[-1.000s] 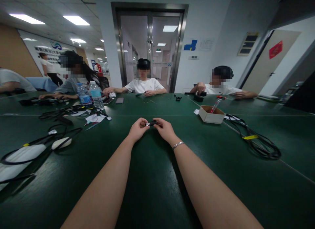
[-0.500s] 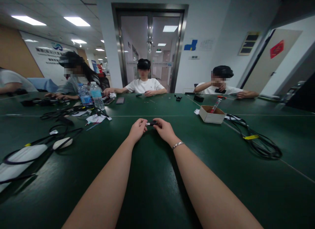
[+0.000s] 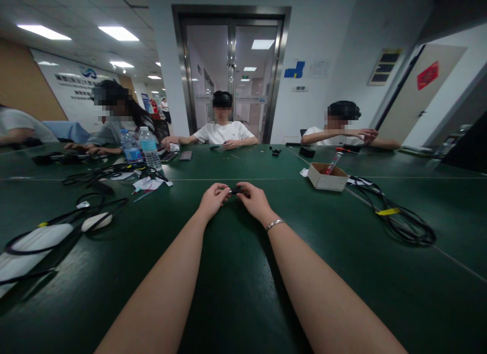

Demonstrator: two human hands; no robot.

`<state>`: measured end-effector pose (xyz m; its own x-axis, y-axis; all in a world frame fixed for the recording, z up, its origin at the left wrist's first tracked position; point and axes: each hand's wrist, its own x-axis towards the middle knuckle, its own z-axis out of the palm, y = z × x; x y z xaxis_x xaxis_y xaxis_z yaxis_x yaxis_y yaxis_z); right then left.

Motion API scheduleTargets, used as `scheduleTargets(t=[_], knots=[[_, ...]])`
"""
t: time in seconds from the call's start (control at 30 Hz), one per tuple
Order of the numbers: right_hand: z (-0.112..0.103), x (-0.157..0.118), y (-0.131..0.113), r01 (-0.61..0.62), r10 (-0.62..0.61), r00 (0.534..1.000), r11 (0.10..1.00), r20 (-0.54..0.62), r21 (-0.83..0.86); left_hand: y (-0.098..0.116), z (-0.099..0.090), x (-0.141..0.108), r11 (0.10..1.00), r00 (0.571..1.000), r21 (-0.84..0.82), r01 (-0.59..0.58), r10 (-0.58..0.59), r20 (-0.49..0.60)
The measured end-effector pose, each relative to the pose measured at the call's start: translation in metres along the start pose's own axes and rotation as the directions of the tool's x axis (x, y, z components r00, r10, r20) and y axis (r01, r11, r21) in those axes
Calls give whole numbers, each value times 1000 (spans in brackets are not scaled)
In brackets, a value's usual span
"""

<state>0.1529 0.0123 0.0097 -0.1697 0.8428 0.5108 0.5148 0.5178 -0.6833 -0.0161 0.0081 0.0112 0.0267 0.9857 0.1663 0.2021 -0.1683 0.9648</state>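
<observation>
Both my hands meet over the green table, at its middle, with a small dark object with a shiny metal end (image 3: 235,190) between them. My left hand (image 3: 213,199) pinches the metal end between thumb and fingers. From the other side, my right hand (image 3: 254,198), a silver bracelet on its wrist, grips the black end. The fingers cover most of the object, so its exact kind does not show.
Right of my hands stands a small open box (image 3: 327,177) with a red-marked tube in it, beside a coiled black cable (image 3: 407,224). Bottles (image 3: 149,148), cables, papers and a white mouse (image 3: 97,221) lie to the left. Several people sit around the table (image 3: 236,273).
My left hand has edged slightly right, and less of the metal part shows. The person at the right has lowered a hand from near the face and stretched it toward the other arm.
</observation>
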Motion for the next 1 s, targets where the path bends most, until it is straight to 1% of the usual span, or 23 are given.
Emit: scheduleTargets(t=[0.17, 0.3, 0.43, 0.57, 0.7, 0.83, 1.0], knots=[[1, 0, -1, 4, -4, 1000, 1000, 4, 13, 1, 1, 0, 998, 1000, 58, 10, -9, -22], [1, -1, -3, 14, -14, 1000, 1000, 2, 1, 0, 2, 2, 999, 999, 37, 22, -21, -38], [1, 0, -2, 25, -25, 1000, 1000, -7, 5, -1, 2, 2, 998, 999, 62, -22, 24, -25], [1, 0, -1, 17, -17, 1000, 1000, -10, 5, 0, 1, 0, 998, 1000, 62, -5, 6, -20], [0, -1, -2, 15, -15, 1000, 1000, -5, -8, 1, 0, 0, 996, 998, 85, -40, 43, -35], [1, -1, -2, 27, -27, 1000, 1000, -9, -3, 0, 1, 0, 999, 1000, 43, -11, 13, -28], [2, -1, 0, 30, -30, 1000, 1000, -3, 0, -3, 1, 2, 998, 999, 59, -32, 34, -37]])
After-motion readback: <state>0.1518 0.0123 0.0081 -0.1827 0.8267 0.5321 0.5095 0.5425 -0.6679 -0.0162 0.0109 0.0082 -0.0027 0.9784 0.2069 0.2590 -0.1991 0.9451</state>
